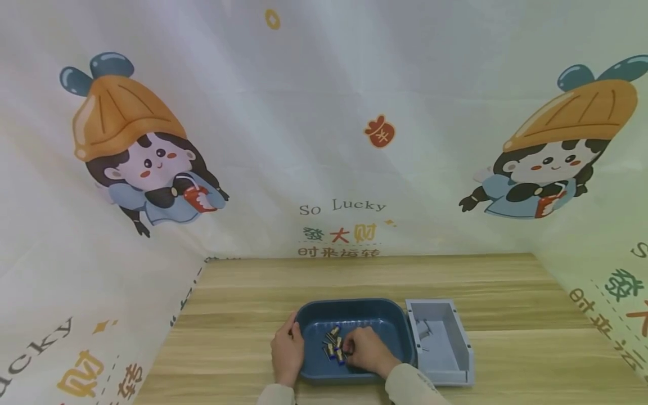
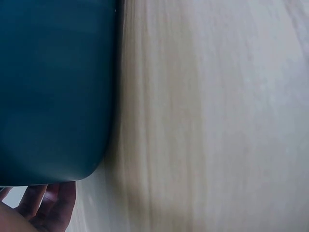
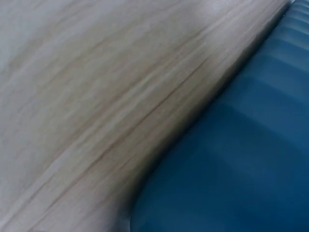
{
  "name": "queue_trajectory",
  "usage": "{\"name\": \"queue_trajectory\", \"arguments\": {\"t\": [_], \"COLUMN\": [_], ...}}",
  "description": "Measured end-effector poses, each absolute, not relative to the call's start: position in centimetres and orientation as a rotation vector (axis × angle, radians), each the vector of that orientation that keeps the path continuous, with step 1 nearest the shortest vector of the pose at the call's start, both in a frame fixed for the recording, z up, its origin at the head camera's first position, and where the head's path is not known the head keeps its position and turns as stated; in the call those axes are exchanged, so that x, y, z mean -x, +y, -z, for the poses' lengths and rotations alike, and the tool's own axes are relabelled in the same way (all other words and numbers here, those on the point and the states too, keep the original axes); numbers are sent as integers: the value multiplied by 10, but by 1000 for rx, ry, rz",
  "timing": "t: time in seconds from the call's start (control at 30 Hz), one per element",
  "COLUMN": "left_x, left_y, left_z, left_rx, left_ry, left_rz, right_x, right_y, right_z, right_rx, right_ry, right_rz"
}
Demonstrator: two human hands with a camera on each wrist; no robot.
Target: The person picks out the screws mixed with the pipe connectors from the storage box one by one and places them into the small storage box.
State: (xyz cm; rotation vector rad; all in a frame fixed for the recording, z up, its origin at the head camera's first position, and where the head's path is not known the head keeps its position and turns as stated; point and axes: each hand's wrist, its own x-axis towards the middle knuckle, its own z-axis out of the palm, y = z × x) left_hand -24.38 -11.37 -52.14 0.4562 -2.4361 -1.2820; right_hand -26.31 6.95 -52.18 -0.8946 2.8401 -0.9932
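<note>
A dark blue plastic basin (image 1: 349, 309) stands on the table. Within it lies a small pile of brass-coloured pieces with blue ends (image 1: 331, 350), mixed with thin dark screw-like pieces. My left hand (image 1: 287, 351) grips the basin's left side. In the left wrist view its fingers (image 2: 60, 208) bend against the basin wall (image 2: 53, 87). Reaching over the basin's near right part, my right hand (image 1: 372, 351) has curled fingers right at the pile's edge; I cannot tell whether they pinch a piece. The right wrist view has only the ribbed basin wall (image 3: 241, 154) and tabletop.
Close against the basin's right side stands a light grey bin (image 1: 448, 351). Several small metal screws (image 1: 424, 331) lie toward its left side. The wood-grain table (image 1: 243, 292) extends back to a printed white cloth (image 1: 324, 140), which hangs behind and on both sides.
</note>
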Motion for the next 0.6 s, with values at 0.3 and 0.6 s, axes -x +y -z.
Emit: {"name": "queue_trajectory", "arguments": {"t": [0.3, 0.6], "left_x": [245, 243], "left_y": [-113, -113], "left_z": [521, 520], "left_rx": [-478, -472], "left_ry": [-2445, -2432], "left_rz": [1270, 1276], "right_x": [262, 264], "right_y": [69, 70], "right_z": [520, 524], "right_rx": [817, 764], "right_ry": [2876, 2903], "right_rz": [925, 966]}}
